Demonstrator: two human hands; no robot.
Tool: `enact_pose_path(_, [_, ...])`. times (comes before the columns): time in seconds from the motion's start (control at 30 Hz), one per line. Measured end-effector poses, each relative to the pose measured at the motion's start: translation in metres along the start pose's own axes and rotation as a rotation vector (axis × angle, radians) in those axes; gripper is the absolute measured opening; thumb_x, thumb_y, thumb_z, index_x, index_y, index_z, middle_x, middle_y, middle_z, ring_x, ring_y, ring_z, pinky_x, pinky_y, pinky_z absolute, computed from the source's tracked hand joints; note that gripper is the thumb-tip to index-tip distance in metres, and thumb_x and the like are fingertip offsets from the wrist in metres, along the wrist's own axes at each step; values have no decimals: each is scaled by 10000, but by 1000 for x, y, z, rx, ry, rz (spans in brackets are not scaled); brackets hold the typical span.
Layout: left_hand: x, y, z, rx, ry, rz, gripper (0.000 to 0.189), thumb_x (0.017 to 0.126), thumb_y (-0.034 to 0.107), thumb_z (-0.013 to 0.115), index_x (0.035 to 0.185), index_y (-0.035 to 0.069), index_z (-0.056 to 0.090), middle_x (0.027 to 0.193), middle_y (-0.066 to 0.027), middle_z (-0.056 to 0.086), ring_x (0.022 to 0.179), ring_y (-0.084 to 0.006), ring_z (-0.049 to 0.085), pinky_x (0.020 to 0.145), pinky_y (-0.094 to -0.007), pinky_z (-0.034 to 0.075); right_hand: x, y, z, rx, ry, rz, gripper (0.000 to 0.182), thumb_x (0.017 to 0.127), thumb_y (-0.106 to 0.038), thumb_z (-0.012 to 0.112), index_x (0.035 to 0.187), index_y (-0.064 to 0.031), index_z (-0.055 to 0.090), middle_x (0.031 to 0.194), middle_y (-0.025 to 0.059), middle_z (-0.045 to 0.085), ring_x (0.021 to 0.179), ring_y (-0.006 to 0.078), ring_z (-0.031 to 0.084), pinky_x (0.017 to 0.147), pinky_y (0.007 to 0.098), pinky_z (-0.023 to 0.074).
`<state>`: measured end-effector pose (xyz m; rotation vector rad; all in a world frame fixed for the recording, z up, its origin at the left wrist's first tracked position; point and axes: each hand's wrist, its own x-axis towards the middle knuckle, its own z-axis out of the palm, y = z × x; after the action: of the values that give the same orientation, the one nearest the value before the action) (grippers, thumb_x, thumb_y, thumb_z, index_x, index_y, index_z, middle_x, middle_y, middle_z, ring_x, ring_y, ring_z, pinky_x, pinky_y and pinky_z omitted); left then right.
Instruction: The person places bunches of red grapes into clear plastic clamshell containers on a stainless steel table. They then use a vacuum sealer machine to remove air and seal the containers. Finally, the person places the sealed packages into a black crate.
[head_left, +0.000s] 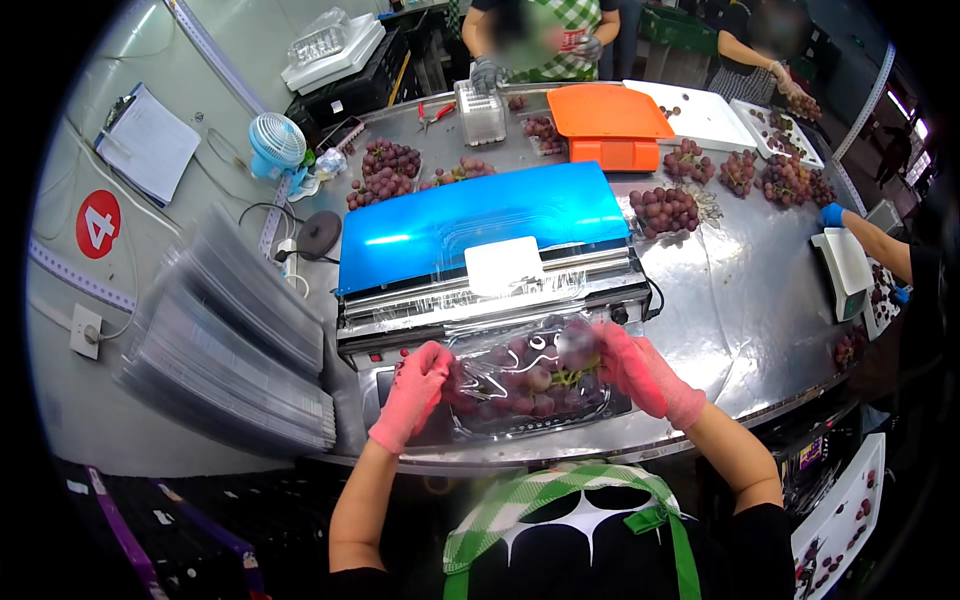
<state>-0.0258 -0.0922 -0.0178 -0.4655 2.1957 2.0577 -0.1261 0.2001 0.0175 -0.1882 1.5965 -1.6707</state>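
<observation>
A clear plastic tray of dark red grapes (525, 386) with green stems rests at the near table edge. Glossy cling film (484, 367) stretches over it from the film wrapping machine (495, 300) behind. My left hand (412, 394), in a pink glove, pinches the film at the tray's left side. At the right side my right hand (649, 375), gloved alike, grips the film near the tray's upper corner; its fingertips are partly blurred. The machine has a blue cover (480, 217) and a white plate (504, 266) on its front.
Stacked clear trays (240, 360) stand left, near a small fan (277, 142). An orange scale (611, 124), red-handled pliers (435, 116) and grape bunches (664, 210) lie beyond the machine. Co-workers' gloved hands (487, 75) are across the table; a blue-gloved hand (832, 215) is by a white scale (844, 262).
</observation>
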Motion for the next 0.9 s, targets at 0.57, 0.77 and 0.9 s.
enact_pose_path(0.57, [36,52,7,1191,-232,105,84,775,109,517,748,35,548,613,-111,577,520,-248,587,502,-320,458,29,-66,21,-1356,-179,172,733,894,-593,325,557,6,580,628,151,609,668,281,634,705,347,509])
enact_pose_path(0.77, [14,7,-13,698,149,486,77,820,71,569,896,57,574,711,-77,596,603,-212,580,575,-311,486,42,-53,31,-1585,216,-246,563,898,-525,379,935,-11,605,840,155,645,736,306,643,637,443,503])
enact_pose_path(0.9, [-49,-31,7,131,337,61,126,914,146,527,1003,58,534,745,-48,591,637,-134,598,535,-301,513,60,-50,8,-1239,506,-654,519,877,-437,517,1152,0,467,1063,167,600,797,291,629,669,412,498])
